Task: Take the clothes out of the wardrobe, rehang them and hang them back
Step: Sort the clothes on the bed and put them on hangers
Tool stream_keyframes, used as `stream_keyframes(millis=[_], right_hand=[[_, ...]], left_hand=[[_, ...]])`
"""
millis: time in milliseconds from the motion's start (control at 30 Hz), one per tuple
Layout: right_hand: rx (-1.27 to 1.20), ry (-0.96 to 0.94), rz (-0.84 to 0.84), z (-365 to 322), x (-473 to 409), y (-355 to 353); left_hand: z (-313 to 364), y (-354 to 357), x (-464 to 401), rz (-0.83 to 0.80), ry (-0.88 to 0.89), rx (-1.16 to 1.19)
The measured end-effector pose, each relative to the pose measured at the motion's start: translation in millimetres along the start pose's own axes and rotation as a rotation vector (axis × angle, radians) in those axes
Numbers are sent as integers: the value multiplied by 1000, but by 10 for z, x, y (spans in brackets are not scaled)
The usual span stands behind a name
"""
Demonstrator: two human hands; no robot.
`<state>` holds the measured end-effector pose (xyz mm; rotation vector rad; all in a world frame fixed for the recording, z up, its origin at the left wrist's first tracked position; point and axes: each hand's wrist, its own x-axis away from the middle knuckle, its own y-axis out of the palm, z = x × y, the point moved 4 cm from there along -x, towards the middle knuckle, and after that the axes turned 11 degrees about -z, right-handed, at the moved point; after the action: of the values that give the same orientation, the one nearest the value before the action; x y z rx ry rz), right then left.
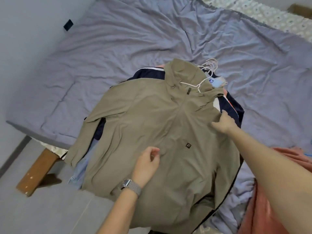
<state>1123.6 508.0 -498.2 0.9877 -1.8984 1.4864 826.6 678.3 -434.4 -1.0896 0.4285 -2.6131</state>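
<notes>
A khaki zip-up jacket (152,119) lies front-up on top of a pile of clothes at the near edge of the bed. A white wire hanger (201,82) sits in its collar, and more white hanger hooks (211,64) stick out behind it. Under it lie a navy jacket with white stripes (148,74) and a light blue shirt (81,171). My right hand (224,122) pinches the khaki jacket's fabric at its right shoulder. My left hand (148,164), with a watch on the wrist, hovers over the jacket's middle with loosely curled fingers that hold nothing.
The bed is covered by a wrinkled lilac sheet (135,39). A pink garment (270,200) lies at the lower right. A wooden bed leg (38,171) stands on the grey floor (33,213) at the left. A small black object (68,25) is fixed to the wall.
</notes>
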Motion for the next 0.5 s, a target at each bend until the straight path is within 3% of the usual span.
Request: stream_keyframes(millis=[200, 367, 500], right_hand=[[-155, -40, -33, -336, 158, 196], [-267, -271, 241, -639, 937, 465], [-327, -330, 18, -546, 1536, 530]], left_hand=[[-285, -34, 70, 23, -58, 147], [-249, -281, 202, 149, 18, 113], [75, -727, 308, 321, 228, -14]])
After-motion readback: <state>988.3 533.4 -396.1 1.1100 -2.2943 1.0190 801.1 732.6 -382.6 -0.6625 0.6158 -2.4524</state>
